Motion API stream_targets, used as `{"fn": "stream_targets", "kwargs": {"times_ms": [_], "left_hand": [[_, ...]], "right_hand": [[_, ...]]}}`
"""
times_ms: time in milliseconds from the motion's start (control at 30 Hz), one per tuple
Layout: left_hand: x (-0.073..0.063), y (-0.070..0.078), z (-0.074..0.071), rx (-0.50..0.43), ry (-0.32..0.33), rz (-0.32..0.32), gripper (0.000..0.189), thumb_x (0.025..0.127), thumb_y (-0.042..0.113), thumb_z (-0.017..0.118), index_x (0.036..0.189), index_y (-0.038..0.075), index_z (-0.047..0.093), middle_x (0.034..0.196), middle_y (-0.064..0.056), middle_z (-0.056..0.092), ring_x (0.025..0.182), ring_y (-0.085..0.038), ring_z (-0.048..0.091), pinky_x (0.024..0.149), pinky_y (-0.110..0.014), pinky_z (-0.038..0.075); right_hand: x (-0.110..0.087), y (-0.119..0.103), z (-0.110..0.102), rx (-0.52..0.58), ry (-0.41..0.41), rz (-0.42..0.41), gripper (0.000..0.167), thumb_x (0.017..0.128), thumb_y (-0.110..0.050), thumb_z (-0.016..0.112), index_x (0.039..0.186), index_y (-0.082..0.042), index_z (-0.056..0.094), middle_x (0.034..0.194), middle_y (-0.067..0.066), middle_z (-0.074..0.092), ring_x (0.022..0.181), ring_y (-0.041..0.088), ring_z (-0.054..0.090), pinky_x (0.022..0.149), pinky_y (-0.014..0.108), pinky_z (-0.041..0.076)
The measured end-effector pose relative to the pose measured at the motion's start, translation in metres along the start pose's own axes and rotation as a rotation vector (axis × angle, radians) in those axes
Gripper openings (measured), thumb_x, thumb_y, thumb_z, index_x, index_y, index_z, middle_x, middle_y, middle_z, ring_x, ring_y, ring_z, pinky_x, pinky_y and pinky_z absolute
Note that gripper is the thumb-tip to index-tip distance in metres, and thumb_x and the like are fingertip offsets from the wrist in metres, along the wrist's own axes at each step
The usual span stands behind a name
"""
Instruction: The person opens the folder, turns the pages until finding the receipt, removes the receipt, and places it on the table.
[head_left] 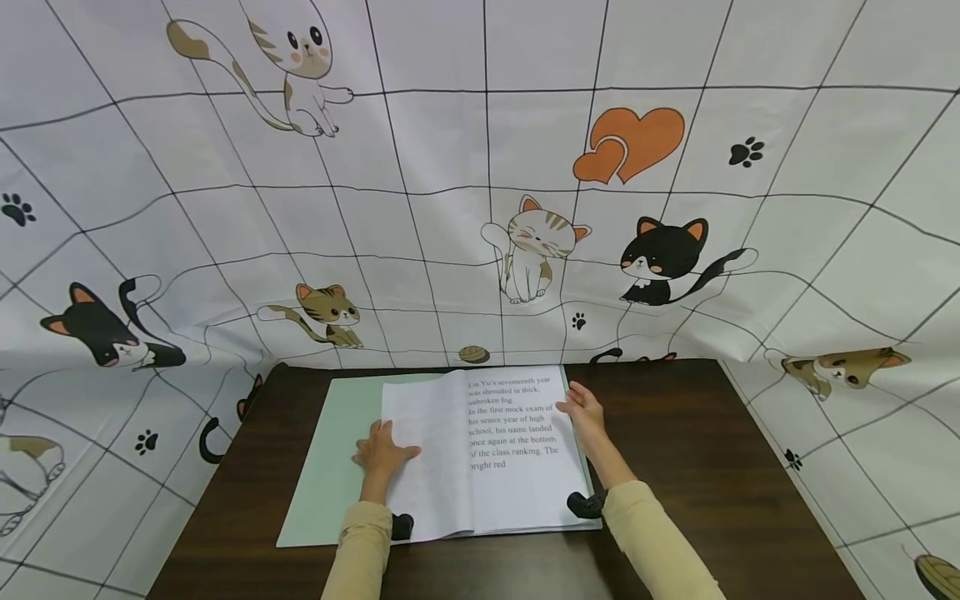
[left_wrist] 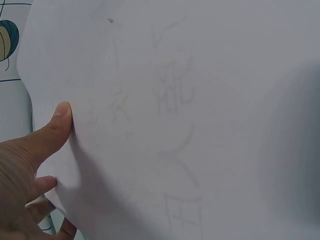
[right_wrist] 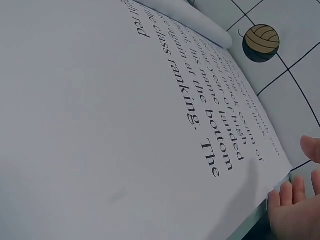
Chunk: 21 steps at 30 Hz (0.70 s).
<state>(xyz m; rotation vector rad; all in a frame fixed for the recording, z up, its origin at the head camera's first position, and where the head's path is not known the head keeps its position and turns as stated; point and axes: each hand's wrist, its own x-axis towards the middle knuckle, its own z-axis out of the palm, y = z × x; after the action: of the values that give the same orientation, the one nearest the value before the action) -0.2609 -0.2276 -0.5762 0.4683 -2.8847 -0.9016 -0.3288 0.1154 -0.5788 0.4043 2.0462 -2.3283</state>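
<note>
An open booklet of white paper lies on a pale green cover or folder. Its right page carries large printed lines of text; the left page shows only faint marks. My left hand rests at the outer edge of the left page with its fingers spread. In the left wrist view its thumb lies on the paper, and the other fingers are at the page's edge. My right hand is beside the right page's outer edge, its fingers loosely bent; the right wrist view shows nothing gripped in it.
The booklet and cover lie on a dark brown table. Behind and at both sides stands a white cloth with black grid lines and printed cats. A black band is on my right wrist, with another dark piece at the left.
</note>
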Motion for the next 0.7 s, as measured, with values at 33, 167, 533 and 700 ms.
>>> {"fn": "stream_targets", "kwargs": {"times_ms": [33, 167, 533, 700], "left_hand": [[0.001, -0.001, 0.001, -0.002, 0.0, -0.001, 0.08, 0.072, 0.024, 0.086, 0.135, -0.008, 0.048, 0.145, -0.033, 0.039, 0.121, -0.066, 0.037, 0.098, -0.083, 0.023], [0.003, -0.003, 0.004, -0.007, -0.013, 0.0, 0.079, 0.073, 0.024, 0.085, 0.135, -0.009, 0.048, 0.146, -0.033, 0.038, 0.126, -0.064, 0.034, 0.099, -0.084, 0.02], [0.004, -0.007, 0.009, -0.079, -0.041, 0.018, 0.082, 0.072, 0.025, 0.086, 0.135, -0.009, 0.048, 0.153, -0.031, 0.029, 0.138, -0.056, 0.026, 0.097, -0.087, 0.012], [0.019, -0.035, 0.03, -0.107, -0.012, 0.061, 0.091, 0.072, 0.042, 0.085, 0.14, -0.004, 0.046, 0.158, -0.023, 0.025, 0.142, -0.051, 0.021, 0.095, -0.089, 0.006]], "right_hand": [[0.001, 0.0, 0.0, 0.005, -0.002, 0.005, 0.063, 0.086, 0.008, 0.057, 0.146, 0.005, 0.036, 0.145, 0.029, 0.039, 0.139, 0.037, 0.037, 0.114, 0.042, 0.033], [0.001, 0.002, -0.002, -0.011, -0.012, 0.0, 0.065, 0.086, 0.007, 0.058, 0.146, 0.006, 0.033, 0.147, 0.03, 0.037, 0.14, 0.041, 0.035, 0.119, 0.046, 0.029], [0.002, 0.002, -0.005, -0.055, -0.032, -0.004, 0.066, 0.089, 0.003, 0.059, 0.149, 0.003, 0.031, 0.154, 0.027, 0.033, 0.146, 0.041, 0.029, 0.12, 0.047, 0.027], [0.004, 0.003, -0.003, -0.051, -0.041, -0.009, 0.067, 0.091, 0.001, 0.058, 0.151, 0.002, 0.028, 0.156, 0.027, 0.029, 0.147, 0.04, 0.026, 0.121, 0.049, 0.025]]}}
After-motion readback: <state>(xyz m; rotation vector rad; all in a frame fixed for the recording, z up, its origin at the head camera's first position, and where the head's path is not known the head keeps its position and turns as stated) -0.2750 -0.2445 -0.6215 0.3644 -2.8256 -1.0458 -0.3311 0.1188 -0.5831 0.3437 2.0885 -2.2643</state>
